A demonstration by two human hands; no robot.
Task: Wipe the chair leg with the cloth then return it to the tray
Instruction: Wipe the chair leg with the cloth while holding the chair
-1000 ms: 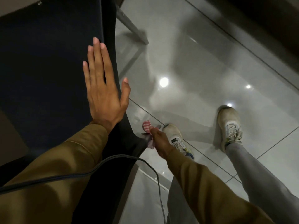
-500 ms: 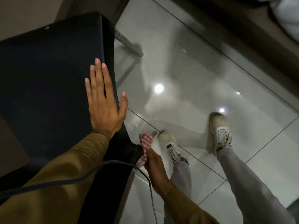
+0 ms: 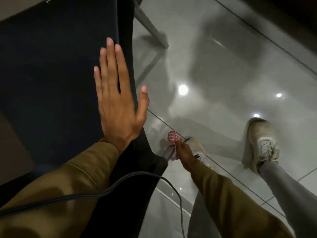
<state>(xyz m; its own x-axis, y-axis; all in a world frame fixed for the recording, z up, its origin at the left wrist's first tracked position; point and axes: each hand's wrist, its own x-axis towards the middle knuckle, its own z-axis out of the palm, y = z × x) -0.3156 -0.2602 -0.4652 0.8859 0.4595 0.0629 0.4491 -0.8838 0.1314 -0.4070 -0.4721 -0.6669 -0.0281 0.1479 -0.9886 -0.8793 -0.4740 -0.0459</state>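
I look down over a dark chair seat (image 3: 51, 74). My left hand (image 3: 118, 100) lies flat on the seat near its right edge, fingers straight and holding nothing. Below the seat's front corner, my right hand (image 3: 184, 154) is closed around a red-and-white checked cloth (image 3: 173, 137), which is wrapped around the grey chair leg (image 3: 169, 154) low down near the floor. Most of that leg is hidden by the seat and the cloth. No tray is in view.
A second grey chair leg (image 3: 151, 26) slants to the floor at the top. My two pale shoes (image 3: 262, 143) stand on glossy grey floor tiles (image 3: 223, 74). A dark cable (image 3: 137, 177) crosses my left sleeve and hangs past the seat.
My right hand with the cloth has slid back down the leg toward the floor, after being higher up by the seat corner half a second ago. My left hand stays flat on the seat.
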